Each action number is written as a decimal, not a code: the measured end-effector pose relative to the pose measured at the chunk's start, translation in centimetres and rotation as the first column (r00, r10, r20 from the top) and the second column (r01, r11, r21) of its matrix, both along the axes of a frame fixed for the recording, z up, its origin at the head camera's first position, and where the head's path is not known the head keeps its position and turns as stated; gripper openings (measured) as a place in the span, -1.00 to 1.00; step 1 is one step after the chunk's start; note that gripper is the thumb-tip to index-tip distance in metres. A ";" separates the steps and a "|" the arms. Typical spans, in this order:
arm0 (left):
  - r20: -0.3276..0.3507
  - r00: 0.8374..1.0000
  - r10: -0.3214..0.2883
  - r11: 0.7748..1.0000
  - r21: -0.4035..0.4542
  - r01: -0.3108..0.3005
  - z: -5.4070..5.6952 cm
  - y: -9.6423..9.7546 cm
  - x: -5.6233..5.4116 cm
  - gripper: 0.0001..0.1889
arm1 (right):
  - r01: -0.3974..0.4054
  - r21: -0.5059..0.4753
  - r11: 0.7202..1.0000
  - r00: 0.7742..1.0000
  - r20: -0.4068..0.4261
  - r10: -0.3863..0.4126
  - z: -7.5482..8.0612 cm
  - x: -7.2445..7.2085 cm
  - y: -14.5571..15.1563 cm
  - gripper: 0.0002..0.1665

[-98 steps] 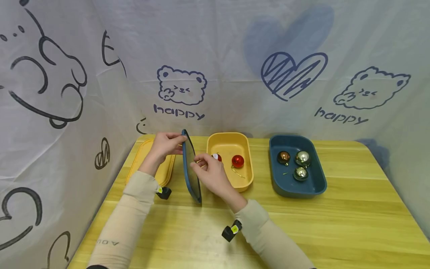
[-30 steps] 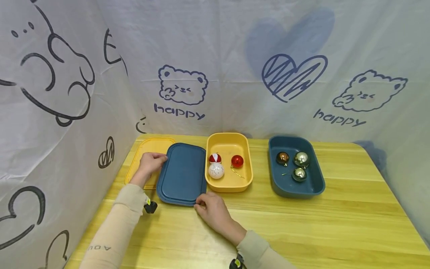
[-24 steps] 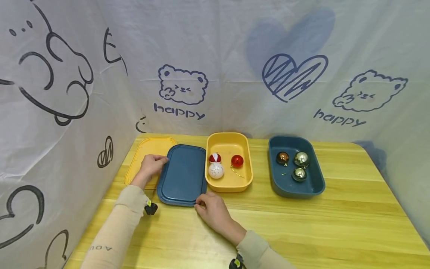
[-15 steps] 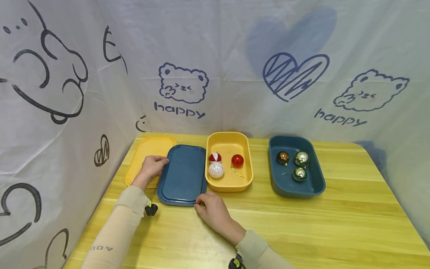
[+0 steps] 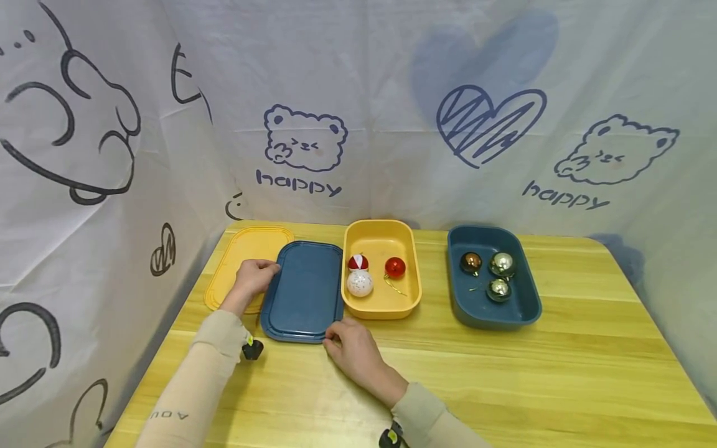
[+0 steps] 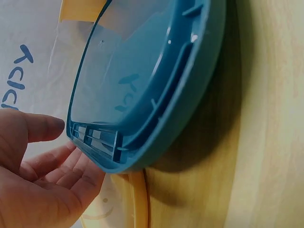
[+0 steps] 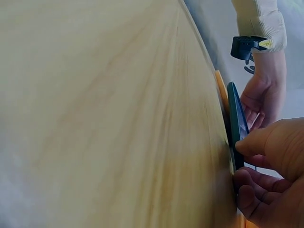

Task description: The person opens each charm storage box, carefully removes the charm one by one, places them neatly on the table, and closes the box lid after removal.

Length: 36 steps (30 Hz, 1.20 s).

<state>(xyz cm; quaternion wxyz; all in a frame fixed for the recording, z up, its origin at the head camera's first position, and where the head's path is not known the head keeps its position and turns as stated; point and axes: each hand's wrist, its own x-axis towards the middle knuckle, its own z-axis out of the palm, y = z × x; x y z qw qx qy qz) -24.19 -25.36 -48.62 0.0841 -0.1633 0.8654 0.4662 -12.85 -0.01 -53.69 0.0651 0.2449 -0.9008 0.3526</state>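
A blue rectangular lid lies nearly level between both hands, its left side overlapping a yellow lid. At its left edge, my left hand pinches the rim; the left wrist view shows the thumb above and fingers curled beneath the blue lid. My right hand holds the near right corner between thumb and curled fingers, as the right wrist view also shows on the blue lid. Directly right stands a yellow box holding a red ball, a speckled white ball and a red-and-white ball.
Farther right on the wooden table is a blue box with a brown ball, a silver ball and a gold-toned ball. White cloth with drawings hangs behind and at the sides.
The blue lid went from standing on edge between my hands to lying nearly level. My right hand came down to its near corner, my left lower and leftward. The last second is almost still.
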 end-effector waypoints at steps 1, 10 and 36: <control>-0.009 1.000 -0.007 1.000 -0.027 0.007 0.0 0.0 0.1 -0.52 | 0.001 0.001 1.000 1.000 -0.001 -0.001 -0.1 0.0 0.0 -0.95; -0.093 0.994 -0.050 0.982 -0.187 0.032 -0.4 0.5 0.3 -0.60 | 0.018 0.032 0.999 1.000 -0.018 -0.017 -0.4 -0.2 -0.2 -0.94; -0.212 0.972 -0.104 0.920 -0.391 0.013 -1.1 1.2 -0.4 -0.68 | 0.040 0.029 0.999 0.999 -0.014 -0.039 0.1 -0.9 -0.5 -0.94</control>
